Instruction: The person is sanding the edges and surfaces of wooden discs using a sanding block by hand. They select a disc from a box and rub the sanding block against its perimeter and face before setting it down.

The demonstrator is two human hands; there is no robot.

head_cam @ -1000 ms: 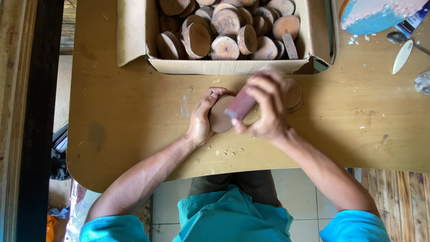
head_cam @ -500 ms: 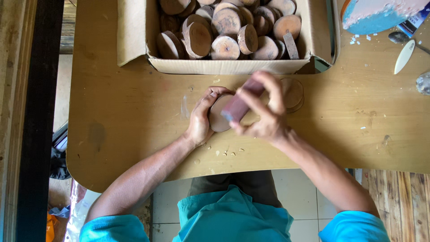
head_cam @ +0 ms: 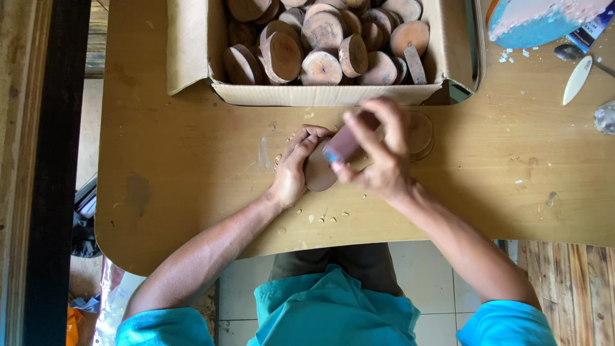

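While your left hand presses a wood disc flat to the table, fingers curled over its left edge, your right hand pinches a reddish sanding block across the disc's top. Beyond your right fingertips lie more discs; farther off, a box of slices.

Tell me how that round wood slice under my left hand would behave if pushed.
The wood slice looks stiff and flat, so it would probably slide, not roll. The left hand pins it on the table, likely because it shifts easily.
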